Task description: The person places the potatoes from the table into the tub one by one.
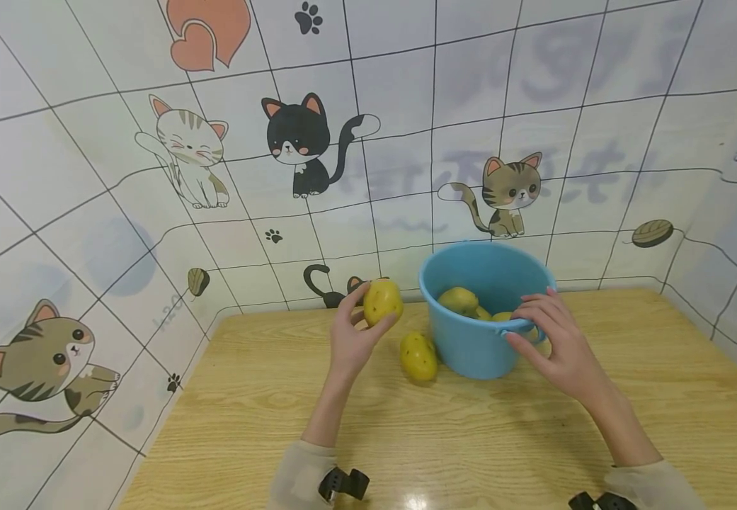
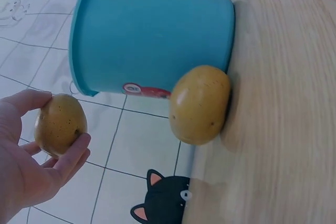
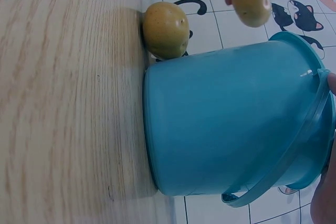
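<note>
A yellow potato (image 1: 383,302) is up off the table, pinched between the thumb and fingers of my left hand (image 1: 350,340). In the left wrist view this potato (image 2: 61,125) shows small dark spots. Below it, a second potato (image 1: 418,356) lies on the table at the left side of a blue bucket (image 1: 475,347). The bucket stands upright with several potatoes (image 1: 459,301) inside. My right hand (image 1: 556,347) grips the bucket's near right rim, fingers over the edge and thumb outside.
The wooden table (image 1: 247,418) runs back to a wall (image 1: 393,177) covered in tile lines and cartoon cats. Side walls close in on the left and right. The bucket's handle (image 3: 283,163) hangs down along its side.
</note>
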Tool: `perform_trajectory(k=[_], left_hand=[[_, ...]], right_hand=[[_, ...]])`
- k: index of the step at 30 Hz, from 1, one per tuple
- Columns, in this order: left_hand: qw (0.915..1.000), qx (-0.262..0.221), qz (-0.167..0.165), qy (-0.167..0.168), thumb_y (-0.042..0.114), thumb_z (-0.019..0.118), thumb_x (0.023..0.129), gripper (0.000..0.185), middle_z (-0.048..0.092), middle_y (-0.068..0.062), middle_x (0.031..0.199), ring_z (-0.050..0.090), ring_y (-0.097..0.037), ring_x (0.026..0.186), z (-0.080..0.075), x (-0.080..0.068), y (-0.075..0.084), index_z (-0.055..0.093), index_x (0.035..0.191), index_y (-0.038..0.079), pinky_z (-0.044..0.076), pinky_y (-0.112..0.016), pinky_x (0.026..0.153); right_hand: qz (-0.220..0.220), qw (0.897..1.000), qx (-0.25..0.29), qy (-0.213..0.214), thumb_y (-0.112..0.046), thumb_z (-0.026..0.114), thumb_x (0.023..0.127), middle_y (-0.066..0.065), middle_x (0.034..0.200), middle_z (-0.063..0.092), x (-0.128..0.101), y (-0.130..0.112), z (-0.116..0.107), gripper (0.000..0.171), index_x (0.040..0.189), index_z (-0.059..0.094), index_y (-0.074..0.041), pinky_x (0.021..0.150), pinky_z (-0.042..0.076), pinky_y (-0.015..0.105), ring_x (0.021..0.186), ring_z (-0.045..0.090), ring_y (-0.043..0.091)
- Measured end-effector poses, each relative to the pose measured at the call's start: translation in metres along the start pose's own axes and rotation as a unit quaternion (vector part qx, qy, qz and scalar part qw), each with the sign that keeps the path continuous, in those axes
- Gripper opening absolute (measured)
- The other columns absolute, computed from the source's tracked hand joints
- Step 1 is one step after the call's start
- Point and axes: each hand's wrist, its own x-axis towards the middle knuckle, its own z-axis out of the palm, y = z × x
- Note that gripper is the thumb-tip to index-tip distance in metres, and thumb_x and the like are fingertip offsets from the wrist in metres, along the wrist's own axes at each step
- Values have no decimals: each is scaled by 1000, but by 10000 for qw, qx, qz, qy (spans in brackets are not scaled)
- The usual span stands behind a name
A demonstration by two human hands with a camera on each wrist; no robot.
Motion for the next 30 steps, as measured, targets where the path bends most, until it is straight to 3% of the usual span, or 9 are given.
perform_trajectory(k=[5,12,21,30], left_hand=[[9995,-242,195,-33,12,85,82,67,50,-9,143,62,-34,108,7,1,14,57,143,12,58,-41,87],[9991,-205,343,-160,18,85,83,68,49,-4,145,62,-29,111,19,5,28,55,144,18,58,-41,88],[9973,-90,660,-312,19,84,84,66,52,-2,142,62,-29,110,37,9,44,56,144,19,58,-38,86],[9953,138,708,-645,22,84,83,64,51,0,143,61,-28,110,56,14,55,58,142,19,59,-33,81]], right_hand=[[106,9999,-18,-77,-34,67,97,9,108,63,-1,-1,-1,29,104,68,-6,121,14,57,125,48,32],[266,9995,-13,-180,-19,73,91,9,109,63,0,-3,-3,20,105,67,-6,121,12,56,127,47,31],[150,9998,20,-114,-29,70,95,8,108,63,-1,0,-1,25,104,68,-6,121,12,56,126,48,31],[165,9998,35,-139,-28,70,95,8,108,63,-1,1,-1,24,104,67,-7,122,12,55,127,48,30]])
